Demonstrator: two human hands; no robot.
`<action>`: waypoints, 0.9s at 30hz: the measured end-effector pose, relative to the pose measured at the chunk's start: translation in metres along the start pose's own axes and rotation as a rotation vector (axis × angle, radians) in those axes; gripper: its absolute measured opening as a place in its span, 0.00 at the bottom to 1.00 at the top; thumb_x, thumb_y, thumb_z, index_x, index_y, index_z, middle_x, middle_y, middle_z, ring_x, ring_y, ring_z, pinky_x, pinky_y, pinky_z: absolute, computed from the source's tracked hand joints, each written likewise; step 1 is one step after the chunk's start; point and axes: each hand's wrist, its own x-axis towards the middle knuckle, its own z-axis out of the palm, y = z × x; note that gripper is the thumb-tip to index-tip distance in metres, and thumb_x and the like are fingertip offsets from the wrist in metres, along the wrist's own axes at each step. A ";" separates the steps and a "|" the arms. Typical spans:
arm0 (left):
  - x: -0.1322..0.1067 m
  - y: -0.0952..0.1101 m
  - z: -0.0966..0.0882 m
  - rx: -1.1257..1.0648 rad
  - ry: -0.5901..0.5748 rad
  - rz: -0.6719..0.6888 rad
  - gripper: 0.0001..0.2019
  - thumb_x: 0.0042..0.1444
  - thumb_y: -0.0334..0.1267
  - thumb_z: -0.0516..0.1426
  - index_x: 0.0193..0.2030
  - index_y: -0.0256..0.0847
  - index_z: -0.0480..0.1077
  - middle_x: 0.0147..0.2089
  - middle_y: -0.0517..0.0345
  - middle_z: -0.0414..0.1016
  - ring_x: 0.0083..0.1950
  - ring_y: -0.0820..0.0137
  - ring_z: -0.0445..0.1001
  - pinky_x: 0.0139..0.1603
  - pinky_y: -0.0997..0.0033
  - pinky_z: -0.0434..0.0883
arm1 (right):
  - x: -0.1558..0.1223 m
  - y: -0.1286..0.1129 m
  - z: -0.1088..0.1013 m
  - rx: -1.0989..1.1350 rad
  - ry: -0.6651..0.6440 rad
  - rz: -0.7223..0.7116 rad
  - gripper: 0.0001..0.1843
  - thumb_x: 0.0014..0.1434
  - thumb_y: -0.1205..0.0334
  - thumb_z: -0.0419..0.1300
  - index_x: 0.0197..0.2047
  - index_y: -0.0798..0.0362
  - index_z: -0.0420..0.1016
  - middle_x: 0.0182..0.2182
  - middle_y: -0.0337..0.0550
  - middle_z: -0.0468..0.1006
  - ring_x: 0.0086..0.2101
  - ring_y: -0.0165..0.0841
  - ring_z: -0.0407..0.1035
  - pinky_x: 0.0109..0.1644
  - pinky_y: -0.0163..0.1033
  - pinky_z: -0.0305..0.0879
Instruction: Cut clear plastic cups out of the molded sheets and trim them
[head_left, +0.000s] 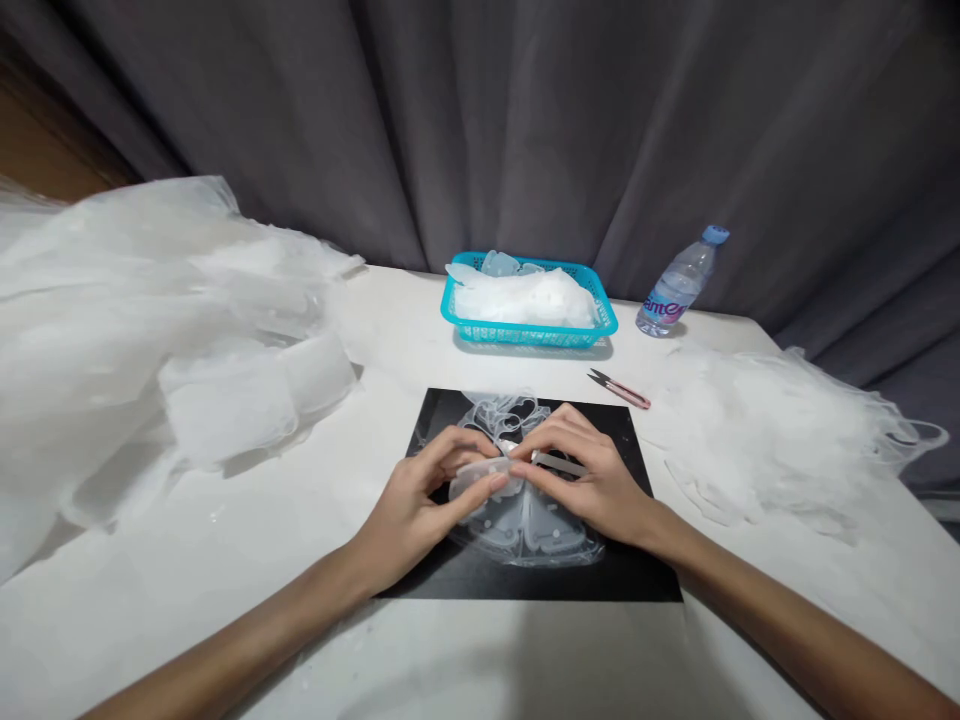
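Over a black mat (420, 575), a translucent moulded sheet (525, 530) with rounded pad-like pieces and thin looping strips lies under my hands. My left hand (431, 490) is closed in a pinch on a small translucent rounded piece (469, 475), thumb in front. From the other side, my right hand (581, 460) pinches at the same piece's right edge, its fingertips meeting the left hand's. A thin pale strip (559, 463) passes under the right fingers. The exact contact between the fingertips is partly hidden.
A turquoise basket (536, 332) holds white and translucent pieces. Pink-handled thread snips (619, 388) lie in front of a water bottle (679, 285). Translucent white sheets (225, 400) pile up at left; tangled white scraps (765, 440) lie at right. A grey curtain (510, 130) hangs behind the white table (300, 560).
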 end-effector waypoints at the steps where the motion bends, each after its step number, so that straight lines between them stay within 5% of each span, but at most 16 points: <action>1: 0.000 0.001 0.000 0.038 0.002 0.006 0.08 0.68 0.42 0.62 0.47 0.41 0.73 0.40 0.57 0.82 0.40 0.70 0.80 0.41 0.74 0.75 | 0.000 -0.001 0.000 -0.008 -0.007 -0.025 0.04 0.69 0.62 0.65 0.47 0.48 0.79 0.39 0.42 0.83 0.41 0.37 0.72 0.48 0.46 0.70; 9: -0.002 0.005 -0.006 0.069 -0.010 0.075 0.06 0.69 0.40 0.60 0.45 0.41 0.77 0.45 0.54 0.85 0.47 0.66 0.83 0.49 0.69 0.78 | -0.004 -0.005 -0.008 -0.114 -0.037 -0.123 0.11 0.71 0.66 0.62 0.55 0.47 0.75 0.43 0.44 0.83 0.40 0.38 0.72 0.44 0.47 0.71; 15: -0.003 0.006 0.000 -0.160 0.006 -0.106 0.10 0.70 0.46 0.58 0.43 0.41 0.69 0.29 0.62 0.76 0.30 0.73 0.73 0.31 0.74 0.67 | -0.003 -0.003 -0.005 -0.055 -0.126 -0.019 0.22 0.65 0.55 0.69 0.59 0.48 0.74 0.40 0.43 0.80 0.43 0.38 0.71 0.47 0.45 0.73; 20: -0.001 0.008 0.001 -0.230 -0.026 -0.117 0.12 0.71 0.48 0.58 0.43 0.41 0.67 0.26 0.67 0.64 0.27 0.76 0.60 0.29 0.75 0.57 | -0.009 0.001 0.001 0.066 -0.081 0.104 0.10 0.69 0.57 0.65 0.51 0.48 0.79 0.38 0.42 0.78 0.40 0.35 0.73 0.44 0.42 0.74; 27: -0.006 0.001 -0.003 -0.052 0.012 -0.042 0.09 0.68 0.44 0.62 0.46 0.42 0.72 0.36 0.60 0.77 0.38 0.71 0.75 0.39 0.74 0.70 | -0.016 -0.002 0.016 0.134 -0.038 0.212 0.06 0.68 0.59 0.65 0.47 0.49 0.79 0.37 0.41 0.76 0.37 0.32 0.73 0.43 0.38 0.73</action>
